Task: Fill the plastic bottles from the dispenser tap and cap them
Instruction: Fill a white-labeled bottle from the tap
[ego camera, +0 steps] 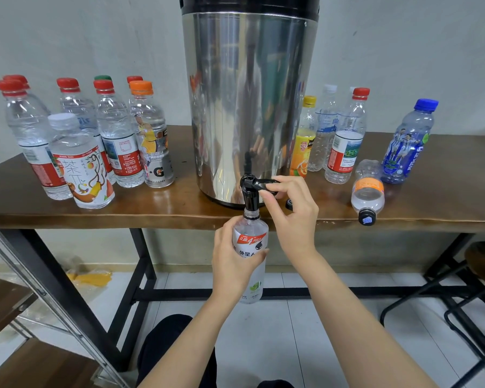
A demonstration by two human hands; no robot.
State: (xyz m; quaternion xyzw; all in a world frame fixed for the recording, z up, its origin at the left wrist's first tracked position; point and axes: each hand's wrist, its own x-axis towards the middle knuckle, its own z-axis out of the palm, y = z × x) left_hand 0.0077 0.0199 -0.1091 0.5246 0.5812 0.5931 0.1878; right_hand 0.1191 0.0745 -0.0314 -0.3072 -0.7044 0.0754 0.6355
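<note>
A tall steel dispenser (pixel 249 102) stands on the brown table (pixel 179 208), its black tap (pixel 249 194) hanging over the front edge. My left hand (pixel 233 261) grips a clear uncapped bottle (pixel 251 236) with a white and red label, its mouth right under the spout. My right hand (pixel 289 208) pinches the tap's black lever (pixel 263 183). A small black cap (pixel 289 204) lies on the table just behind that hand.
Several capped bottles (pixel 101 141) stand left of the dispenser and several more (pixel 345 135) to its right, including a blue one (pixel 406 141). One bottle (pixel 367 191) lies on its side at the table edge. A stool (pixel 482 261) stands at right, a shelf (pixel 17 303) at left.
</note>
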